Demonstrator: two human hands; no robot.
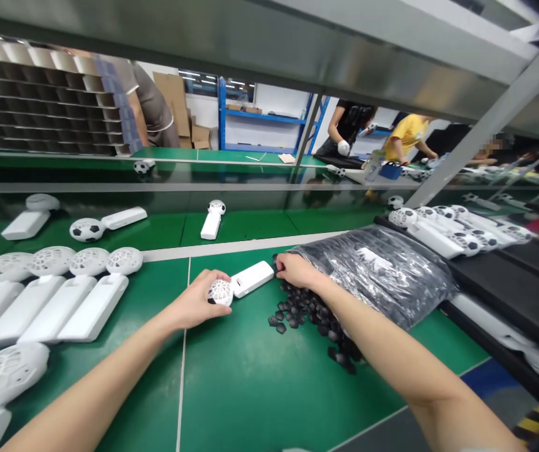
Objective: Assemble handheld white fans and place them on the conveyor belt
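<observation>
Left hand [195, 299] around white fan [250, 279]; right hand [297, 270] on black hexagons [300, 311]

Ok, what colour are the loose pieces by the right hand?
Black hexagonal pieces, clearest in the head view.

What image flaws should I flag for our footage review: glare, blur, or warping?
In the head view, wide-angle warping bends the overhead shelf and stretches the white cases near the left edge; glare streaks across the black plastic bag; the left hand and right hand look fairly sharp, without obvious motion blur.
</observation>
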